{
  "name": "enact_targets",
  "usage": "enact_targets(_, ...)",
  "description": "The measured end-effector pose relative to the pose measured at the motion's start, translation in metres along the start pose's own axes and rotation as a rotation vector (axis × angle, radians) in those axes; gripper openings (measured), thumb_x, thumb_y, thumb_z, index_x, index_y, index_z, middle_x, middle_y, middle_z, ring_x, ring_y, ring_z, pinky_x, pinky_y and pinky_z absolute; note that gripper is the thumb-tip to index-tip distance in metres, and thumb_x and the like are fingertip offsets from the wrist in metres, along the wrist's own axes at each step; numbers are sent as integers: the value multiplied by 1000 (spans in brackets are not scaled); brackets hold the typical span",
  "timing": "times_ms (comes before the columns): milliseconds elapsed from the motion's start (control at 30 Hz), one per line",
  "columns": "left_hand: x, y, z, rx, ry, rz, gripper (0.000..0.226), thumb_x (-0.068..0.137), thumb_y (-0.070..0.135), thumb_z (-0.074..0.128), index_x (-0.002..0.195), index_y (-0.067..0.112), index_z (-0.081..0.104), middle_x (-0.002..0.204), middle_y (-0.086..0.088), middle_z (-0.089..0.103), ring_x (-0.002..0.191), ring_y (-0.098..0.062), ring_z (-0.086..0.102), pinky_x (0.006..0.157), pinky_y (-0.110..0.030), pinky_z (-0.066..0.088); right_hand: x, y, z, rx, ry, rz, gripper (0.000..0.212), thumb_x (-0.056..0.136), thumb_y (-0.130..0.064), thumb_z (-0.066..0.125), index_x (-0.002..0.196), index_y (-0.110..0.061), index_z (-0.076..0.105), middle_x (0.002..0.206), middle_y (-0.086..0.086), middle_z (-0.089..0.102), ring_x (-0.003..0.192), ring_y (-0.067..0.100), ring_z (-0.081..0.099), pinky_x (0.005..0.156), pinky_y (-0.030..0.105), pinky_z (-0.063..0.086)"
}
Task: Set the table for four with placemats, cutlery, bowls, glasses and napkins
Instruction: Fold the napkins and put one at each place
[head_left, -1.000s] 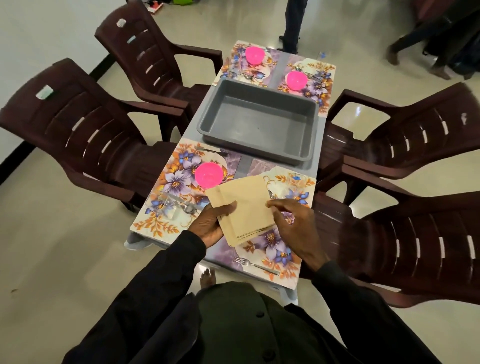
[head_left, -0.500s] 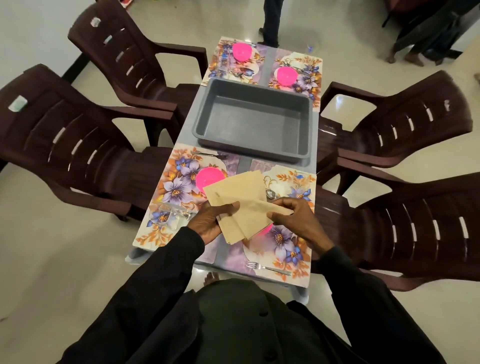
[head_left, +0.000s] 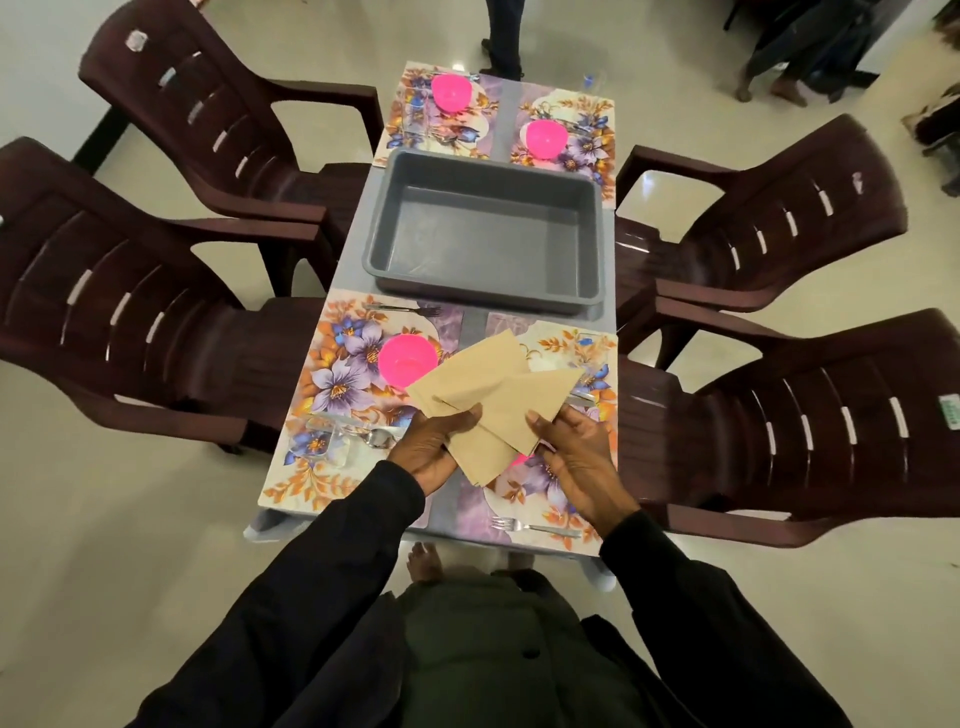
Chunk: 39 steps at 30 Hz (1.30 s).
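Observation:
My left hand (head_left: 435, 449) grips a small stack of tan paper napkins (head_left: 470, 382) above the two near floral placemats (head_left: 332, 395). One napkin (head_left: 537, 397) fans out to the right of the stack, and my right hand (head_left: 574, 462) pinches its lower edge. A pink bowl (head_left: 408, 359) stands on the near left mat, with a spoon (head_left: 375, 437) and a clear glass (head_left: 327, 441) beside it. Only a pink sliver (head_left: 519, 460) of the near right bowl shows under the napkins. A fork (head_left: 535, 527) lies at the near edge.
An empty grey tub (head_left: 488, 228) fills the table's middle. Two far placemats (head_left: 571, 111) carry pink bowls (head_left: 451, 92). Dark plastic chairs (head_left: 810, 415) stand on both sides, two each. A person's legs (head_left: 504, 31) are at the far end.
My right hand has slid the top napkin rightward off the stack, fanning it out. The right bowl's sliver now shows. My view has shifted slightly.

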<state>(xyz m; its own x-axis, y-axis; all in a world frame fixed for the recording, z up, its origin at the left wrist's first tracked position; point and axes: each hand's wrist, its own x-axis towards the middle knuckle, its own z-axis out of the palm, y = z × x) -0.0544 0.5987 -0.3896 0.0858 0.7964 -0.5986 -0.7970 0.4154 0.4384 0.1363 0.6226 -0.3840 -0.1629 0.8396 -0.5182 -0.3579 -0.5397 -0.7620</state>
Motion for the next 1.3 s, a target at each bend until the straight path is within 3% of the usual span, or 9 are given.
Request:
enact_targets(200, 4, -11, 13, -37, 54, -14, 48, 89, -12, 62, 134, 5, 59, 132, -19, 66, 124, -31, 62, 97, -47, 56, 7, 0, -12, 19, 79, -69, 26, 93, -4, 70, 118, -6, 71, 124, 15, 71, 118, 34, 67, 106, 55, 48)
enact_targets(400, 17, -18, 37, -58, 118, 16, 40, 90, -10, 61, 126, 6, 63, 116, -14, 74, 101, -23, 73, 76, -36, 63, 31, -48, -47, 26, 36, -4, 31, 97, -8, 64, 126, 2, 62, 130, 25, 65, 123, 47, 59, 106, 67, 42)
enact_targets(500, 32, -23, 55, -40, 138, 48, 48, 91, -8, 61, 137, 3, 57, 130, -17, 68, 119, -29, 66, 86, -38, 62, 48, -90, -66, -52, 2, 15, 25, 100, -5, 58, 124, 3, 61, 121, 22, 70, 108, 37, 70, 90, 52, 59)
enact_targets(567, 42, -26, 64, -29, 162, 72, 45, 92, -8, 60, 136, 4, 58, 132, -17, 66, 117, -28, 66, 88, -37, 61, 65, -116, -82, -138, -26, -9, 22, 100, -2, 56, 120, -1, 62, 112, 15, 74, 99, 27, 73, 81, 41, 63)
enact_targets(667, 56, -32, 75, -35, 171, 101, 48, 93, -6, 61, 139, 6, 56, 134, -16, 66, 123, -29, 63, 97, -42, 57, 100, -147, -112, -312, -64, -8, 24, 100, -2, 56, 123, -3, 60, 110, 9, 76, 102, 24, 73, 86, 40, 62)
enact_targets(900, 75, -37, 86, -79, 230, 170, 45, 95, -6, 58, 137, 10, 59, 132, -14, 68, 121, -28, 66, 93, -45, 59, 179, -196, -162, -645, -63, -91, 22, 95, 4, 63, 113, -7, 67, 99, 0, 77, 92, 14, 73, 83, 27, 60)
enact_targets(1000, 82, -39, 85, -103, 266, 192, 46, 95, -7, 56, 138, 10, 58, 127, -12, 71, 111, -24, 71, 81, -40, 62, 210, -194, -180, -617, 86, -126, 30, 91, 6, 67, 120, 0, 65, 110, 13, 73, 97, 21, 72, 85, 32, 59)
enact_targets(1133, 88, -39, 79, -109, 275, 204, 51, 96, -7, 54, 145, 9, 53, 137, -14, 65, 123, -28, 64, 88, -45, 60, 235, -171, -195, -492, 273, -116, 35, 87, 9, 70, 122, 6, 65, 115, 16, 72, 95, 21, 73, 80, 29, 60)
enact_targets(1300, 92, -35, 77, -119, 309, 220, 58, 89, -6, 59, 145, 8, 52, 138, -14, 64, 123, -27, 64, 87, -45, 60, 249, -125, -191, -291, 325, 68, 35, 91, 6, 67, 125, 7, 60, 118, 18, 70, 105, 28, 71, 81, 35, 60)
